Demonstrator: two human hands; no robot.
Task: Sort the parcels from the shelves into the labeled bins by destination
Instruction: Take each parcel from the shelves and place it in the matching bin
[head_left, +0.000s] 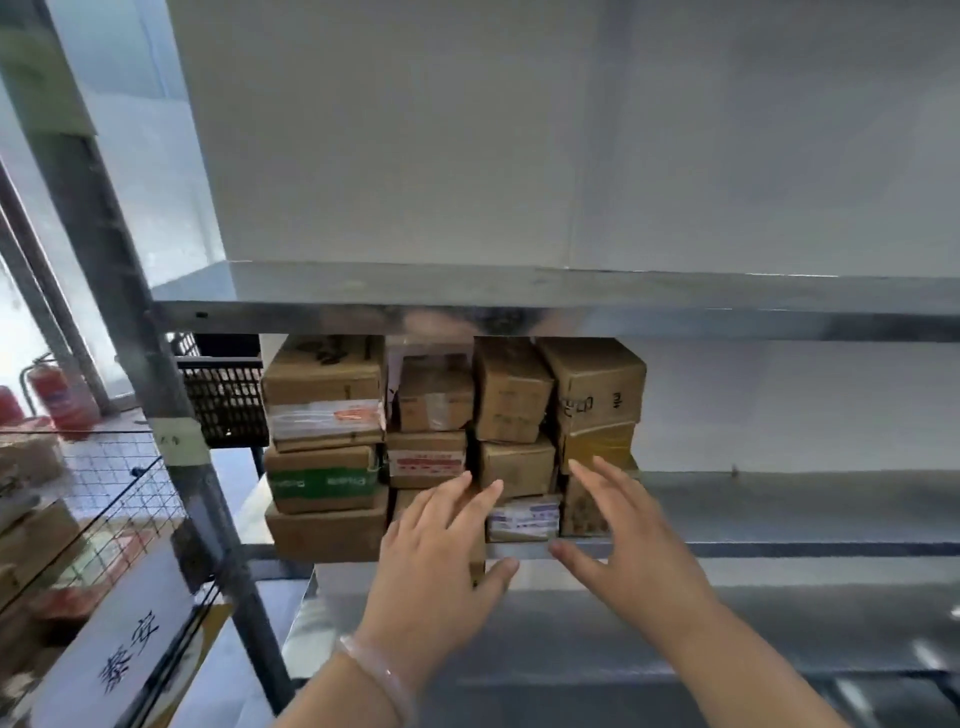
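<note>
Left hand and right hand are reaching, fingers spread wide and holding nothing, toward parcels on the shelf, the white-labelled parcel lying at 12 o'clock between them, long axis running 9-to-3, seemingly equally near both.

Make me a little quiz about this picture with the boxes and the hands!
1. True or false: the left hand has a bracelet on its wrist.
2. Among the stacked boxes, the green-taped parcel sits: A) far left, B) far right, C) in the middle.
3. What colour is the fire extinguisher at the far left?
Key: 1 true; 2 A; 3 red.
</note>
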